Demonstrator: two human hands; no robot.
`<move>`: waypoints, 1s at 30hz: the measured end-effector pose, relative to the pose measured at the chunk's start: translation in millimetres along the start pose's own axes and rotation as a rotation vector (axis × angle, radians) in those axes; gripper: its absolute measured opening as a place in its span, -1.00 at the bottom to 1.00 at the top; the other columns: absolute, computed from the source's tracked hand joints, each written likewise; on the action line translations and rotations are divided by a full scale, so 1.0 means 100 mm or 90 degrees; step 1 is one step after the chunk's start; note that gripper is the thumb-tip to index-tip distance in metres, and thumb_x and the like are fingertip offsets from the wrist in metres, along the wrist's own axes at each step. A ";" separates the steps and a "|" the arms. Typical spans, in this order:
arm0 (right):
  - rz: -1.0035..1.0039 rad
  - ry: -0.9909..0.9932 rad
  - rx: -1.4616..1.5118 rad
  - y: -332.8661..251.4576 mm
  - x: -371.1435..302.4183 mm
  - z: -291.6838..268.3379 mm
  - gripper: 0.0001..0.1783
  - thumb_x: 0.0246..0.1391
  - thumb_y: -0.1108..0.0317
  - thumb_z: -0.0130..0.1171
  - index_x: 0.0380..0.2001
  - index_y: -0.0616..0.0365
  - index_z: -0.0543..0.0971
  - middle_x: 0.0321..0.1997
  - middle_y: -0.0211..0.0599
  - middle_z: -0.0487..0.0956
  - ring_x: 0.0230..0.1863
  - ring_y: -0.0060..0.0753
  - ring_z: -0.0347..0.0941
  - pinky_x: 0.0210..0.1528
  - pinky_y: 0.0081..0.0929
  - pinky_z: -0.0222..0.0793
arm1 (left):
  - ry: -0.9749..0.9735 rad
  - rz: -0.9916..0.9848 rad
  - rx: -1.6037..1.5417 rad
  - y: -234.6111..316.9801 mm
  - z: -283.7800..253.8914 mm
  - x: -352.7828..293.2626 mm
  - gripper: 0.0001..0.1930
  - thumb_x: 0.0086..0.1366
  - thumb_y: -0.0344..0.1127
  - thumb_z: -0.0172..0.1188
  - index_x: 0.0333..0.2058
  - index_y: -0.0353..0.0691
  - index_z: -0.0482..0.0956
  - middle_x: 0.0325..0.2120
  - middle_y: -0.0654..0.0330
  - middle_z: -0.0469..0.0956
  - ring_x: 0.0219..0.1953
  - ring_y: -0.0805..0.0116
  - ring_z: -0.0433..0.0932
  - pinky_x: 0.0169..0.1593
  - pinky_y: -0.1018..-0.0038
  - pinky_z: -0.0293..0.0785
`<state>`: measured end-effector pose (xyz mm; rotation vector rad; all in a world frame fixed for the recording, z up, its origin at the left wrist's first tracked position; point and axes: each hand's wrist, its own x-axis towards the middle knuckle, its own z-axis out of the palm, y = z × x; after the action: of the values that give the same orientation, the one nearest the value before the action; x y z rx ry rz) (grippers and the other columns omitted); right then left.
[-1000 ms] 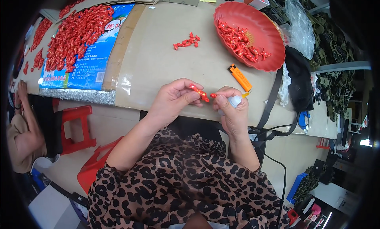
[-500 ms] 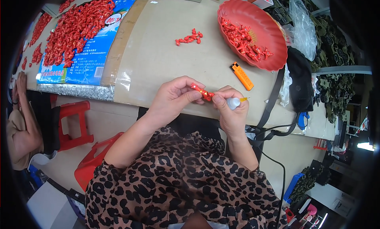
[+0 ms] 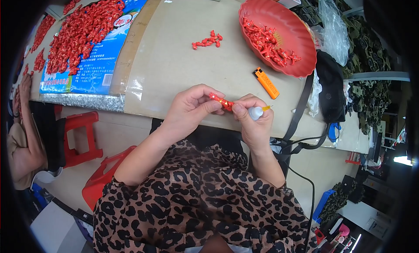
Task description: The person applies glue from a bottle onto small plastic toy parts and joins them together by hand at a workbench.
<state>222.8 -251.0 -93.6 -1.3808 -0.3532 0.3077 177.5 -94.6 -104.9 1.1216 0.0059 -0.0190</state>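
Between both hands, above the table's front edge, is a small red figurine (image 3: 225,103) with gold marks. My left hand (image 3: 195,105) pinches its left end between thumb and fingers. The thumb and forefinger of my right hand (image 3: 254,128) are closed on its right end. Tucked in that same right hand is a small white squeeze bottle (image 3: 255,113), its thin yellow tip pointing right. Some of the bottle is hidden by the fingers. An orange lighter (image 3: 266,83) lies beyond my right hand. A few more red figurines (image 3: 207,40) lie in the middle of the table.
A red scalloped bowl (image 3: 305,63) of red figurines stands at the far right, near a black bag (image 3: 331,87) with straps. At the far left, a heap of red figurines (image 3: 85,32) covers a blue cardboard sheet (image 3: 98,76). Another person's arm (image 3: 31,122) rests at the left edge.
The bottle has tilted slightly in my right hand, its yellow tip now a little higher. Both hands keep their hold on the figurine. The view has shifted very slightly.
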 end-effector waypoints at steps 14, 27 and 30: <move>0.014 -0.059 -0.067 -0.09 0.07 0.02 -0.96 -0.11 0.52 0.12 -0.54 0.28 0.48 -0.52 -0.35 0.45 -0.47 -0.63 0.36 -0.41 -0.72 0.25 | 0.014 -0.005 0.021 0.02 0.00 0.00 -0.89 0.14 -0.52 -0.03 -0.31 -0.35 0.37 -0.43 0.20 0.45 -0.40 0.52 0.45 -0.26 0.63 0.38; 0.133 -0.070 0.045 -0.10 0.15 -0.04 -0.90 -0.10 0.44 0.14 -0.51 0.25 0.48 -0.57 -0.45 0.45 -0.57 -0.73 0.30 -0.53 -0.77 0.22 | 0.017 0.013 0.100 0.06 0.01 0.01 -0.83 0.16 -0.47 -0.03 -0.26 -0.34 0.41 -0.39 0.25 0.28 -0.48 0.58 0.40 -0.36 0.69 0.36; 0.115 -0.064 0.048 -0.09 0.15 -0.02 -0.90 -0.10 0.44 0.14 -0.51 0.25 0.48 -0.56 -0.45 0.44 -0.57 -0.73 0.29 -0.53 -0.77 0.22 | 0.004 -0.009 0.139 0.07 -0.01 0.02 -0.80 0.17 -0.46 -0.05 -0.21 -0.34 0.40 -0.42 0.25 0.32 -0.52 0.56 0.40 -0.39 0.66 0.38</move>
<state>237.6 -247.8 -84.1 -1.3287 -0.2975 0.5366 179.8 -90.9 -99.2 1.3393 0.0178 -0.0301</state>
